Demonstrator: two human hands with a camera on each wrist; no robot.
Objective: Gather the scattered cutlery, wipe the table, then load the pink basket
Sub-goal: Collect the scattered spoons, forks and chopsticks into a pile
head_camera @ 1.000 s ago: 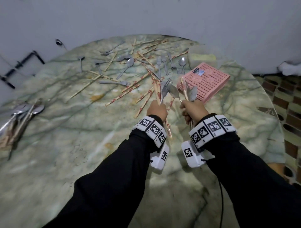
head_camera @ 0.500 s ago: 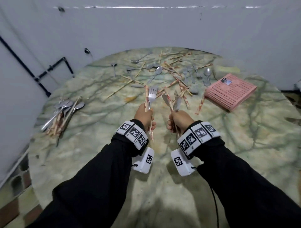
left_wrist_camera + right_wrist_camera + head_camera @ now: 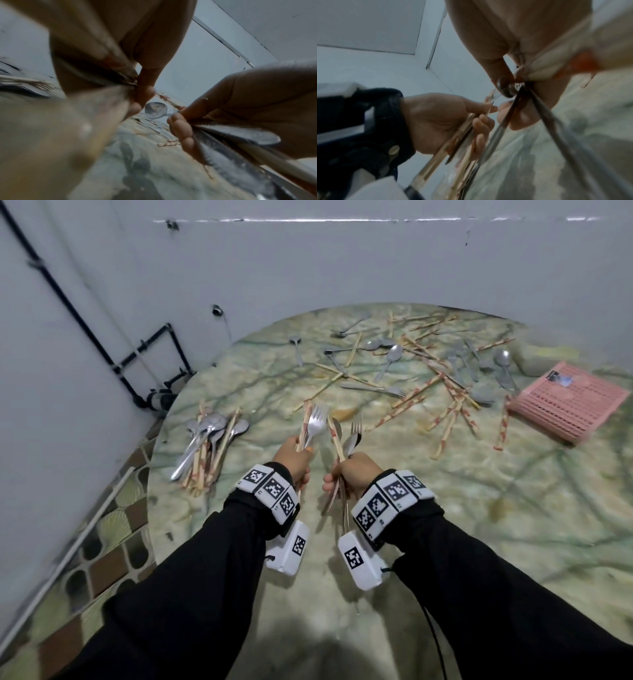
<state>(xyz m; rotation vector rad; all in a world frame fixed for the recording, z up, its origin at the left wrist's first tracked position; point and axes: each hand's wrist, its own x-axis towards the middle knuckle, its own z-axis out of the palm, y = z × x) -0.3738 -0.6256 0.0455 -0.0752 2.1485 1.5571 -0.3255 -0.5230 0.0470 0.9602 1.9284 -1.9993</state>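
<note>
While each hand carries its own bundle upright over the near middle of the counter [image 3: 445,508], the gathered pile [image 3: 209,443] of spoons and chopsticks lies at the counter's left edge, and that is the relation the next move seems to turn on. The left hand [image 3: 293,458] has its fingers curled tight round a fork and a few patterned chopsticks [image 3: 310,424], tines up; the right hand [image 3: 352,474] is likewise clenched round a fork, spoons and chopsticks [image 3: 347,440], handles hanging below the fist. The right wrist view shows the left hand's fingers [image 3: 482,121] wrapped over the shafts, and the left wrist view shows the right hand's fingers [image 3: 184,136] closed on theirs. The pile sits to the left of both hands, a little farther away, its long axis running from near-left to far-right, bowls at the far end. The left hand is nearer to it; the right would have to cross over. I judge that both bundles are bound for that pile, so they would need tilting over to match its line before release. Much scattered cutlery [image 3: 428,371] remains across the far half of the counter, and the pink basket [image 3: 568,402] lies at the far right, well apart from both hands, so gathering looks only partly done.
</note>
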